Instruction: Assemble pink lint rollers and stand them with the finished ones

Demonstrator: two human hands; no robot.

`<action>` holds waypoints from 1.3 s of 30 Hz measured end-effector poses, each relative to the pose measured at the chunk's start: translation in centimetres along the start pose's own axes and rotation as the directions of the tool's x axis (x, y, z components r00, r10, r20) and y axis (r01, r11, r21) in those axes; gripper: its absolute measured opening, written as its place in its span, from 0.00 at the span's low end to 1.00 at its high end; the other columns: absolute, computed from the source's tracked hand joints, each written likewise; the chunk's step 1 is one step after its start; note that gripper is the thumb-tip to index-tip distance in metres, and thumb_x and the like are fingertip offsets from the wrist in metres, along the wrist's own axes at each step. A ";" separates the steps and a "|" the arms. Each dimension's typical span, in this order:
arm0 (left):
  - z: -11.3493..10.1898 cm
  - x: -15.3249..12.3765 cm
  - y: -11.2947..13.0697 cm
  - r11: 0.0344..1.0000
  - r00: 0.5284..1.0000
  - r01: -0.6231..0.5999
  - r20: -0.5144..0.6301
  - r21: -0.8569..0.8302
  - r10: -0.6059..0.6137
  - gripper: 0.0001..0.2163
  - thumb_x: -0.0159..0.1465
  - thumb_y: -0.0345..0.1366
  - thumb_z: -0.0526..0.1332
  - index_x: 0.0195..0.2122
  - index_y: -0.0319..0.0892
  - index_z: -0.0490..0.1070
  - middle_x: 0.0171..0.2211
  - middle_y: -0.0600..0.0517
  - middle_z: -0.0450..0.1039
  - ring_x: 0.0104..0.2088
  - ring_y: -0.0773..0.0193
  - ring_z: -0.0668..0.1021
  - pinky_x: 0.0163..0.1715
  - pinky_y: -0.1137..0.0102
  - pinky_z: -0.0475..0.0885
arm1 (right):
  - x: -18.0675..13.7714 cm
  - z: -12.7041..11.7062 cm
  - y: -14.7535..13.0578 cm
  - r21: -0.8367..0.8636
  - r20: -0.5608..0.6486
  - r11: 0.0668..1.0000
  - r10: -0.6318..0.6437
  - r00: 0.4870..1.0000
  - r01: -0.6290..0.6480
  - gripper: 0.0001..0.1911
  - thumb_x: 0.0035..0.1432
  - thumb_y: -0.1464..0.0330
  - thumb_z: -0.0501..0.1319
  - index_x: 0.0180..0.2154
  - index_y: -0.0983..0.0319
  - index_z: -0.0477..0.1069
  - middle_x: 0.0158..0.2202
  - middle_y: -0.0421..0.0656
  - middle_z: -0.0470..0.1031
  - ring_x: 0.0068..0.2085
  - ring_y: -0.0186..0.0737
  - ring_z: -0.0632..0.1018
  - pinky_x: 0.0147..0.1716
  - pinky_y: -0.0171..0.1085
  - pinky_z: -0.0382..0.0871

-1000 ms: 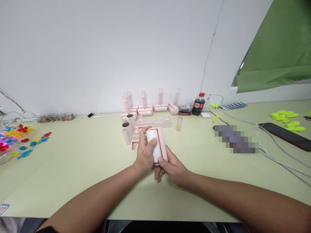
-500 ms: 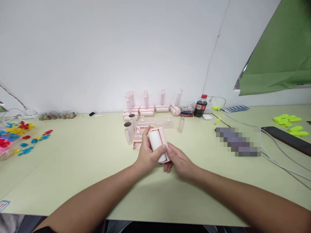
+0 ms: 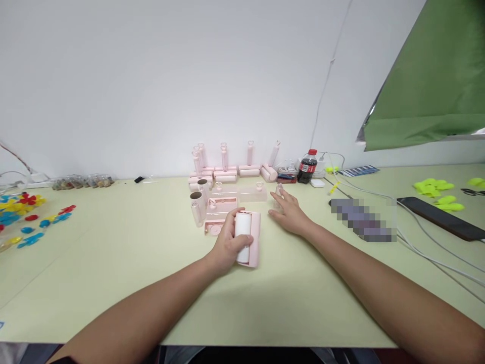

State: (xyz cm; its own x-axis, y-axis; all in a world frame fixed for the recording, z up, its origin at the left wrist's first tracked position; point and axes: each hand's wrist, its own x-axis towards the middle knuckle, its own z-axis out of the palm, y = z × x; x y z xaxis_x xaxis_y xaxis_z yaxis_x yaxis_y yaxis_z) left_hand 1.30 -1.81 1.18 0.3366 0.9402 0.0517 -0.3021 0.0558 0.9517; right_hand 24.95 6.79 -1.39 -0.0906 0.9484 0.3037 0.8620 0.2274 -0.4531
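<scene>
My left hand point(image 3: 226, 246) is wrapped around a lint roller head, a white sticky roll point(image 3: 243, 237) set in a pink casing point(image 3: 255, 240), held above the table. To the right, my right hand point(image 3: 290, 212) reaches forward with its fingers spread. It is beside a clear pink handle point(image 3: 279, 189) standing upright, which the fingers partly hide; whether they touch it I cannot tell. Just beyond my left hand are a pink-edged case point(image 3: 222, 207), clear covers point(image 3: 253, 194) and another clear handle point(image 3: 196, 214) beside a brown-cored roll point(image 3: 196, 196).
Along the wall stand several lint rollers point(image 3: 224, 174) with upright handles. A cola bottle point(image 3: 307, 167), cables point(image 3: 420, 247) and a dark phone-like slab point(image 3: 439, 217) are to the right. Colourful plastic pieces point(image 3: 26, 210) lie at left, yellow-green ones point(image 3: 432, 188) at far right.
My right hand has let go of the lint roller head and moved forward and right to the upright clear handle. The left hand keeps hold of the head, now turned more upright.
</scene>
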 end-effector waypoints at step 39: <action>-1.2 0.8 0.8 0.995 1.000 0.021 -0.015 -0.096 -0.023 0.24 0.50 0.37 0.68 0.48 0.45 0.66 0.32 0.56 0.66 0.29 0.67 0.68 0.28 0.74 0.63 | -6.6 -5.7 -7.5 0.083 -0.072 0.681 -0.724 0.686 0.728 0.13 0.61 0.74 0.56 0.45 0.58 0.75 0.35 0.44 0.72 0.29 0.34 0.72 0.25 0.33 0.65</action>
State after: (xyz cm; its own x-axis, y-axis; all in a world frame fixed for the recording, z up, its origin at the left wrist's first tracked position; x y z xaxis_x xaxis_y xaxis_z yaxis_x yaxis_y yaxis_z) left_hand 0.29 -0.58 1.61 0.3298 0.9437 0.0255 -0.3790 0.1076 0.9191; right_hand 21.94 -2.39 4.76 -0.6506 0.4701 0.5964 0.4799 0.8632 -0.1568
